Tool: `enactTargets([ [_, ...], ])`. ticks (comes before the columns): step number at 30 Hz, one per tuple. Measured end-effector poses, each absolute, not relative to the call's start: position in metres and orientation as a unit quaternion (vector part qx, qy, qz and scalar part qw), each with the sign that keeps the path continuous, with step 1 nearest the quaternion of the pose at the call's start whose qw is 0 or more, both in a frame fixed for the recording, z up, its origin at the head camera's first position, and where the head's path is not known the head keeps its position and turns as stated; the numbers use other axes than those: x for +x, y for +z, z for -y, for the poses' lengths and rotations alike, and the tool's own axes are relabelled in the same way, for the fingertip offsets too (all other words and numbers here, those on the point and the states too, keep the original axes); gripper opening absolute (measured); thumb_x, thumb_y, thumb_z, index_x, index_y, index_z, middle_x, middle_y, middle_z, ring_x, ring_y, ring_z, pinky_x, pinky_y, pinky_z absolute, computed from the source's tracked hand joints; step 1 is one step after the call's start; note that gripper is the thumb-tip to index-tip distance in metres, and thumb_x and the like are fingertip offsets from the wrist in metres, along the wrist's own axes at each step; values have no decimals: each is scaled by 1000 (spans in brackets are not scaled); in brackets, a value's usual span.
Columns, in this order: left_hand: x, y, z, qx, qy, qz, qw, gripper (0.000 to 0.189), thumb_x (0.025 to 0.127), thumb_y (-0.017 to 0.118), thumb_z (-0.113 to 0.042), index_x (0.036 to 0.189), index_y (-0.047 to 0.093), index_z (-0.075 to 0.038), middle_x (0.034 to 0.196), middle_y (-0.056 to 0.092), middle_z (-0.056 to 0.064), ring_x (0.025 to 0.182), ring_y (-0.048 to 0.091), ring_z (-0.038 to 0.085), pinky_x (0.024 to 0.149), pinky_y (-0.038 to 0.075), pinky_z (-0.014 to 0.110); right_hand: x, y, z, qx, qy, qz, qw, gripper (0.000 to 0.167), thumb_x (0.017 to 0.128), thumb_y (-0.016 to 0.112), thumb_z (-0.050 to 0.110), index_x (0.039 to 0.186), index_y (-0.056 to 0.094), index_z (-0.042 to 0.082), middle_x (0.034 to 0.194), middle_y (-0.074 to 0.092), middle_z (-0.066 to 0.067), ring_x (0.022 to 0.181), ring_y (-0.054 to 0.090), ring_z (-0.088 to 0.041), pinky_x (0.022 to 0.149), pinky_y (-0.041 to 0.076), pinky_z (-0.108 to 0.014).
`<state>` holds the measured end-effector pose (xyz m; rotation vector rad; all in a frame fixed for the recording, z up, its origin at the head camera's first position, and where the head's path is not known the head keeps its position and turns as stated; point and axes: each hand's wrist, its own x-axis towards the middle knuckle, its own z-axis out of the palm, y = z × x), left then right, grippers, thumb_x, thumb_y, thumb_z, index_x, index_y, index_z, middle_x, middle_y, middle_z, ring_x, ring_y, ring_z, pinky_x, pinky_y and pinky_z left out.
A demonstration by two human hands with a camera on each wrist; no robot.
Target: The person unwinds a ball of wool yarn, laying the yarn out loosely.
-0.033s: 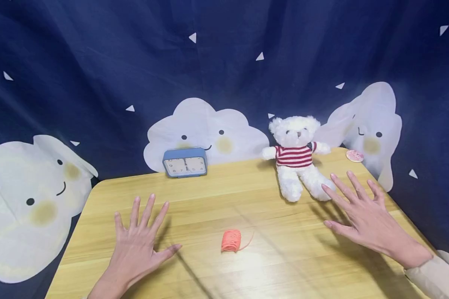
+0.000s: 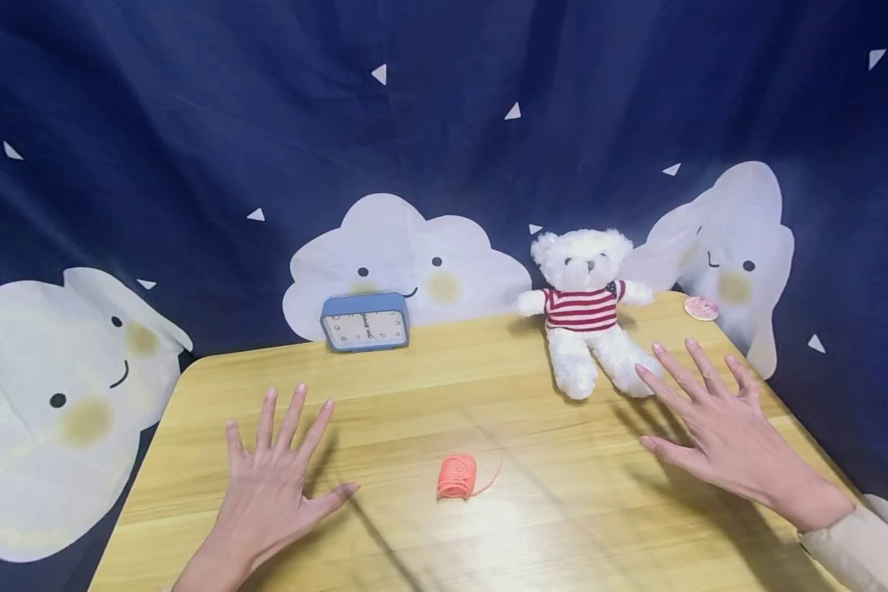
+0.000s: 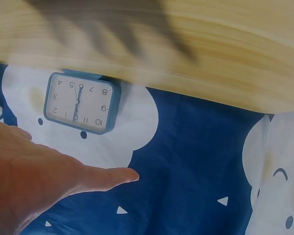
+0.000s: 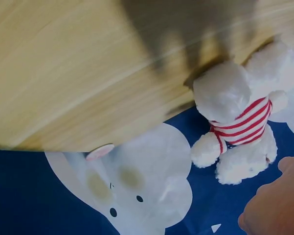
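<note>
Fingers spread, my left hand hovers above the left part of the table and holds nothing. My right hand, also spread and holding nothing, is over the right side, its fingertips near a white teddy bear in a red-and-white striped shirt. Between the hands lies a small bundle of orange cord with one loose end. A blue alarm clock stands at the back edge; the left wrist view shows its face upside down. In the right wrist view the teddy bear also appears upside down.
A small pink round item lies at the table's back right corner. The wooden table ends at a dark blue curtain printed with white clouds and triangles. Hand shadows fall on the tabletop.
</note>
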<state>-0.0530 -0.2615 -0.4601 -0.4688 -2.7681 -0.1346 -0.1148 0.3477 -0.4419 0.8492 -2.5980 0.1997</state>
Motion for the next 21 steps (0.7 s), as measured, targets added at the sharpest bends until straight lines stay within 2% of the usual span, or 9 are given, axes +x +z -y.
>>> enactTargets([
  [5, -51, -456, 266, -160, -36, 972, 170, 111, 87, 57, -91, 174, 29, -29, 183, 5, 6, 166, -2, 40, 113, 10, 92, -111, -445, -342, 301, 81, 930, 196, 89, 95, 69, 65, 169, 42, 24, 178, 29, -9, 164, 13, -42, 126, 6, -71],
  [7, -51, -456, 264, -160, -34, 971, 174, 111, 87, 55, -92, 173, 33, -25, 183, 7, 8, 165, 4, 42, 110, 21, 91, -110, -445, -338, 302, 91, 929, 194, 89, 94, 70, 64, 169, 43, 24, 178, 29, -9, 164, 13, -41, 126, 6, -70],
  [10, -51, -459, 255, -166, -52, 968, 182, 111, 88, 60, -88, 169, 40, -15, 180, 17, 18, 158, 25, 50, 100, 42, 83, -107, -445, -327, 314, 123, 921, 195, 85, 97, 67, 65, 166, 47, 19, 176, 33, -11, 161, 23, -41, 127, 8, -66],
  [12, -50, -462, 246, -174, -86, 964, 181, 106, 87, 69, -79, 162, 47, -7, 174, 26, 25, 149, 38, 53, 95, 50, 77, -105, -447, -317, 331, 156, 907, 210, 78, 102, 63, 64, 161, 54, 15, 171, 41, -13, 153, 38, -40, 126, 16, -55],
  [14, -48, -463, 234, -181, -132, 959, 171, 98, 86, 79, -68, 155, 52, -4, 165, 36, 28, 138, 49, 52, 92, 56, 72, -103, -449, -305, 348, 193, 890, 222, 70, 107, 58, 62, 155, 60, 11, 164, 50, -13, 143, 50, -37, 123, 23, -42],
  [16, -47, -464, 221, -191, -184, 952, 154, 90, 84, 87, -58, 150, 55, -6, 156, 44, 25, 128, 57, 46, 91, 60, 67, -101, -452, -292, 363, 236, 872, 228, 62, 110, 57, 56, 149, 65, 9, 155, 59, -13, 133, 58, -32, 121, 29, -29],
  [18, -48, -466, 208, -202, -231, 942, 134, 85, 82, 91, -51, 148, 57, -10, 149, 50, 18, 121, 62, 38, 89, 63, 57, -101, -455, -281, 369, 285, 858, 217, 50, 108, 68, 42, 144, 68, 7, 147, 64, -13, 130, 61, -28, 119, 36, -22],
  [21, -50, -470, 190, -224, -302, 921, 98, 79, 83, 93, -44, 147, 60, -11, 138, 56, 9, 108, 64, 26, 84, 64, 43, -99, -459, -264, 358, 360, 843, 175, 48, 96, 83, 15, 141, 69, 7, 137, 69, -10, 119, 66, -21, 107, 52, -22],
])
